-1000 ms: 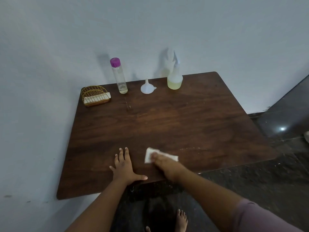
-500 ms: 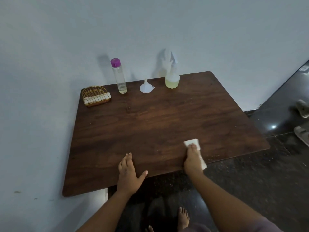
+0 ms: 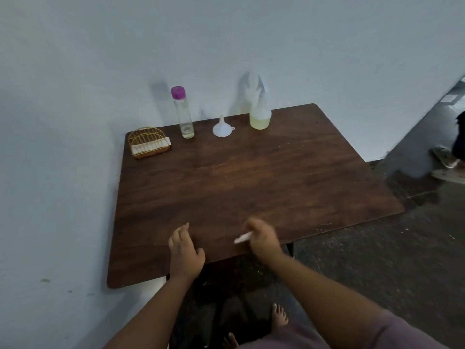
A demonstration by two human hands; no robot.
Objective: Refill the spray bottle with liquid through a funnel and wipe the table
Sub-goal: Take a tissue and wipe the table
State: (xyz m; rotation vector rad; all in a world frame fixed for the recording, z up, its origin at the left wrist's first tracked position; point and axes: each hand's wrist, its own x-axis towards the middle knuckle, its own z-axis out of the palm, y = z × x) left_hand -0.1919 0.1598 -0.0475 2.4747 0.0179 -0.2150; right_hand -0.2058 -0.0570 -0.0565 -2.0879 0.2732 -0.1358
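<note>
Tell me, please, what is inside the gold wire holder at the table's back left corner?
The gold wire holder contains a flat white stack, seemingly folded tissues, showing through its front wires. How many there are, and anything beneath them, cannot be seen.

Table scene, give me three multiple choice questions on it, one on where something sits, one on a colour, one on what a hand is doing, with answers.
1. Where is the funnel?
A. between the tall bottle and the spray bottle
B. inside the basket
C. by the hands

2. What colour is the tall bottle's cap?
A. green
B. purple
C. white

3. What is the right hand doing?
A. resting flat and empty
B. lifting the funnel
C. gripping the tissue

Answers: 1 A, it stands upside down in the back row between them. 2 B, the cap is purple. 3 C, its fingers curl round the white tissue at the table's near edge.
</note>
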